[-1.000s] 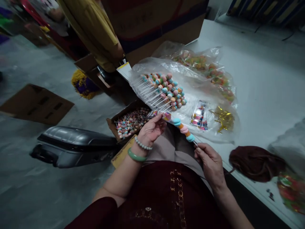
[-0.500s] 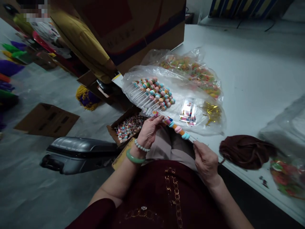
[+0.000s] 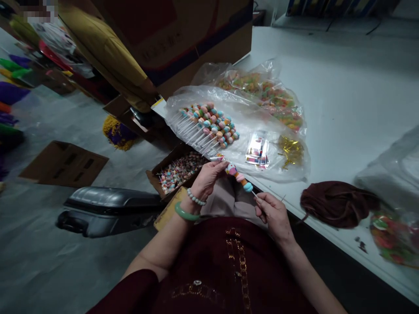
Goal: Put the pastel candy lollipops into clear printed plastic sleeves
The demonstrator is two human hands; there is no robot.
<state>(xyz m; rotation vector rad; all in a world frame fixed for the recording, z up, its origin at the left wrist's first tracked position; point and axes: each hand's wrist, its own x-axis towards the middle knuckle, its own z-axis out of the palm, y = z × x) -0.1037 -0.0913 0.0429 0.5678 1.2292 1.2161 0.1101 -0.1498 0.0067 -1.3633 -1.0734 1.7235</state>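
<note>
Between my hands is a stick strung with pastel and orange beads (image 3: 240,178) in clear wrapping. My left hand (image 3: 209,175), with a bead bracelet and green bangle at the wrist, pinches its upper wrapped end. My right hand (image 3: 272,213) grips the white stick at the lower end, below the blue bead. Just beyond lies a pile of similar beaded sticks (image 3: 212,124) on a clear plastic sheet (image 3: 242,104). Shiny printed packets (image 3: 257,150) and gold ties (image 3: 290,150) rest on that sheet.
An open box of beaded sticks (image 3: 178,172) stands at the left below the white table (image 3: 340,109). A dark suitcase (image 3: 111,209) is on the floor. A big carton (image 3: 196,39) and a person in yellow (image 3: 108,48) are behind. Brown cloth (image 3: 337,204) lies right.
My right hand has moved left and closer to my left hand, now at the bare stick below the beads. The beaded stick has shifted slightly left and down.
</note>
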